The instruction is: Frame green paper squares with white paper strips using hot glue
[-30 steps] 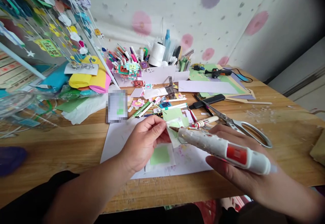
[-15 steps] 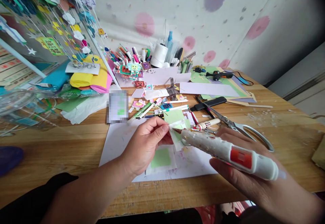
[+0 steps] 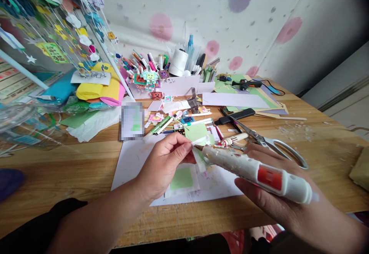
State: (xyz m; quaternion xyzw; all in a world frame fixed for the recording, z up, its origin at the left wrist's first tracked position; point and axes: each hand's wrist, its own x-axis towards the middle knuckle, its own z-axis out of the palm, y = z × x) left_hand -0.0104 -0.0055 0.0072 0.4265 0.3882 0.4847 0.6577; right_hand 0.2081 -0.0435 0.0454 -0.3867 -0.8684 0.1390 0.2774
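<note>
My left hand [image 3: 165, 160] pinches the edge of a small piece of white and green paper [image 3: 200, 161] between thumb and fingers. A white hot glue gun [image 3: 235, 165] with a red panel is gripped in my right hand [image 3: 276, 192]. Its nozzle is at the paper, close to my left fingertips; whether it touches cannot be made out. Below my hands a white sheet [image 3: 129, 173] lies on the table, with a green square on white backing [image 3: 181, 179] on it. Another green paper square [image 3: 196, 131] lies just behind.
Scissors [image 3: 276, 148] lie open behind my right hand, near a black-handled tool [image 3: 236, 116]. Markers [image 3: 161, 125] and paper scraps are scattered past the sheet. A pen holder box [image 3: 181, 87] stands at the back. Strings of ornaments [image 3: 83, 39] hang at left.
The whole view has shifted slightly. The glue gun's nozzle sits a little closer to my left fingertips; both hands keep their holds.
</note>
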